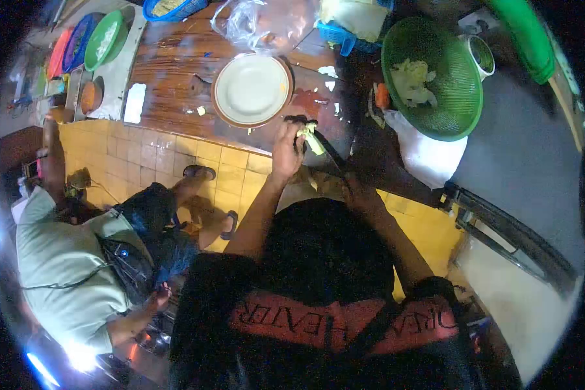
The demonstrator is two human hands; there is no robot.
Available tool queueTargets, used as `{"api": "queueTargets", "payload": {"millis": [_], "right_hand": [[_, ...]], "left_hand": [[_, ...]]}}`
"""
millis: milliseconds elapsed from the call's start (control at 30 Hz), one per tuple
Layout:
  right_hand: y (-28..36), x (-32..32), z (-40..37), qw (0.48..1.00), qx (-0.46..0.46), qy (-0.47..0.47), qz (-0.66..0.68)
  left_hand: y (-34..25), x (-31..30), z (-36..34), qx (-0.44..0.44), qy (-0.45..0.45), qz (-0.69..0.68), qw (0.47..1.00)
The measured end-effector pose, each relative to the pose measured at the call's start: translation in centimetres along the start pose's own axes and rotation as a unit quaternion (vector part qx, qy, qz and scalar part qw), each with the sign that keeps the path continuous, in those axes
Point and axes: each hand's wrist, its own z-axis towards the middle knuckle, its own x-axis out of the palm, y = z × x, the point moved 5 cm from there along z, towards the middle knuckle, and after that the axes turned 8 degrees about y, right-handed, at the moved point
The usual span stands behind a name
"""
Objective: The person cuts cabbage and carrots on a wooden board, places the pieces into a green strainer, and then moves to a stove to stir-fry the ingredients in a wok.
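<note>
My left hand (286, 151) is closed around a pale green piece of vegetable (314, 142) beside the table's front edge. A knife with a dark blade (332, 158) touches or lies very close to that piece. Its handle end is in my right hand (353, 188), which is closed and partly in shadow. Just beyond my left hand stands a cream plate with a brown rim (252, 90).
A green colander (461, 97) holding pale vegetable pieces stands right, by a white bag (432, 153). A clear plastic bag (266, 26) lies behind the plate. Small scraps dot the wooden table (166, 71). Another person (78, 260) is at left.
</note>
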Motion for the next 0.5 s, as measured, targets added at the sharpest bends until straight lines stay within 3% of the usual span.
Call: {"api": "queueTargets", "payload": {"millis": [33,100,200,300,500], "right_hand": [[0.4,-0.9,0.1,1.000,0.000,0.001,-0.002],[0.6,-0.7,0.2,0.984,0.050,0.145,0.091],[0.4,-0.1,1.1,0.974,0.072,0.112,0.181],[2.2,-2.1,2.2,0.973,0.094,0.179,0.110],[2.3,-3.8,3.4,0.972,0.107,0.196,0.073]], "left_hand": [[0.2,0.2,-0.1,-0.003,0.003,-0.009,1.000],[0.0,0.1,-0.1,0.017,-0.013,-0.002,1.000],[0.2,0.0,0.0,0.041,-0.026,0.019,0.999],[1.4,0.5,-0.1,0.039,-0.018,0.025,0.999],[1.1,0.2,0.2,0.021,0.025,-0.028,0.999]]}}
